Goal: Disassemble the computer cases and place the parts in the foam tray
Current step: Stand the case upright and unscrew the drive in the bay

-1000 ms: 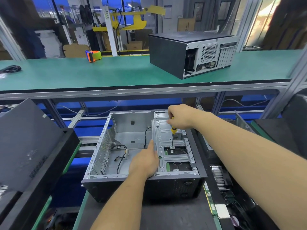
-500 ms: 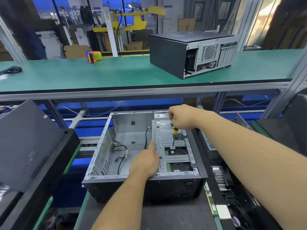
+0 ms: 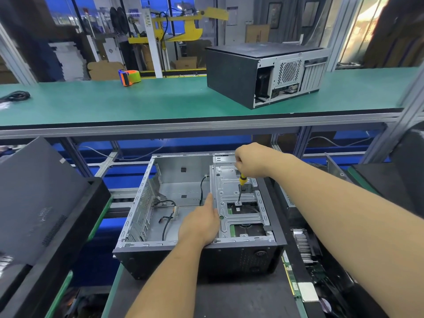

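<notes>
At frame centre, the open computer case (image 3: 197, 216) lies on its side. My right hand (image 3: 250, 160) grips the screwdriver (image 3: 241, 189), tip down on the drive cage (image 3: 238, 203). My left hand (image 3: 199, 223), fingers extended, presses the cage's left edge.

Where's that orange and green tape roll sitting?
In the head view the tape dispenser sits on the upper green shelf, left of the closed computer case.
</notes>
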`<state>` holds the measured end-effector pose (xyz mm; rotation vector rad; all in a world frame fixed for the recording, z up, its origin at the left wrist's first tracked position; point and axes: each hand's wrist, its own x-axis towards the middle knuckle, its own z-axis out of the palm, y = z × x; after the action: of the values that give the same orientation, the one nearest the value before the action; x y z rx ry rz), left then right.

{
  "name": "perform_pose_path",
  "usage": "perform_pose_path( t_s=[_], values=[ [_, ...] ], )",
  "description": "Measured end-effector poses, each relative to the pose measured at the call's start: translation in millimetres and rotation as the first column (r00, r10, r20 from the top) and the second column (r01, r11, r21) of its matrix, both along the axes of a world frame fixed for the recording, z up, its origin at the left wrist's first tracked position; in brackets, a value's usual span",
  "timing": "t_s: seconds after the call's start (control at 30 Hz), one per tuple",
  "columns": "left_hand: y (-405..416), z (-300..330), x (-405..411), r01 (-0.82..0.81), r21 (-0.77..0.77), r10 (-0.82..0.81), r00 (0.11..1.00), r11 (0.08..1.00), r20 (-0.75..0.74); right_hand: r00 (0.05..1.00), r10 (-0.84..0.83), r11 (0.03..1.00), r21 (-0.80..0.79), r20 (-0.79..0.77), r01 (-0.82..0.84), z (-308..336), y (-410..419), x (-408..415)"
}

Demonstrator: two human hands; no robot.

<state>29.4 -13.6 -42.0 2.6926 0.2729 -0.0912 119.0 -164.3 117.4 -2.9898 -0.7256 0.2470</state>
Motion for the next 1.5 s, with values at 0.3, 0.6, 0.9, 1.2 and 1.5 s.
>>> perform_pose_path(
  t_s=[0.3,0.6,0.9,1.2,1.5],
  values=[
    [0.7,0.4,-0.3,0.001,0.002,-0.001,1.000,1.000,0.000,0.993,0.075,0.994,0.085,-0.088,-0.068,0.0,-2.2,1.9],
    [0.0,3.8,-1.5,0.007,0.013,-0.007,1.000,1.000,-0.008,0.999,0.004,0.999,-0.043,0.033,-0.003,-2.6,-0.7,2.5],
    [-0.6,5.9,-3.3,0.005,0.014,-0.005,1.000,1.000,-0.012,0.994,0.087,0.994,0.072,-0.073,-0.082,0.1,1.8,0.1],
    [-0.7,3.8,-2.6,0.005,0.016,-0.005,1.000,1.000,-0.003,0.998,-0.031,0.997,-0.073,0.051,0.035,-2.0,4.9,0.0],
    [-1.1,5.0,-3.5,0.008,-0.003,-0.008,1.000,1.000,-0.003,0.993,0.074,0.995,0.074,-0.089,-0.067,0.9,3.5,-0.7]
  ],
)
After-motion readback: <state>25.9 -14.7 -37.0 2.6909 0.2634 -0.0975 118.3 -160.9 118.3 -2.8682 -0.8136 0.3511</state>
